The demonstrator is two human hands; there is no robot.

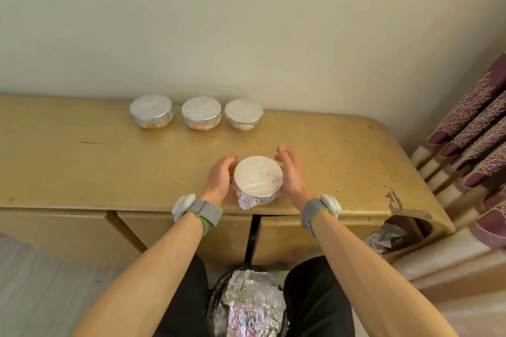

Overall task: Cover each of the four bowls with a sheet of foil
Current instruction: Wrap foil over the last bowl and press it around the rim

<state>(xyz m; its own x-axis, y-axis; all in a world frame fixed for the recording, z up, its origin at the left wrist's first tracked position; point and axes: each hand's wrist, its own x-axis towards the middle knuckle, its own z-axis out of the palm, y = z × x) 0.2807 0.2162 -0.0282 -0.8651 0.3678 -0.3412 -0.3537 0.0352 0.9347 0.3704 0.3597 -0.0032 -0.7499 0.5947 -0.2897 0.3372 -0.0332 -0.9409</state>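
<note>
The fourth bowl (258, 176) sits near the front edge of the tabletop (82, 161). The left hand (219, 179) curls round its side. The right hand (291, 172) is flat and open, just beside it. The foil looks thin, light and easy to tear, so hold the hard round sides. Three more covered bowls (201, 112) stand in a row at the back. That makes four bowls.

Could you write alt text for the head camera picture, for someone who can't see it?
A person's left hand cups a foil-covered bowl at the front edge of a wooden table, the right hand open beside it. Three more covered bowls stand in a row near the wall.
</note>
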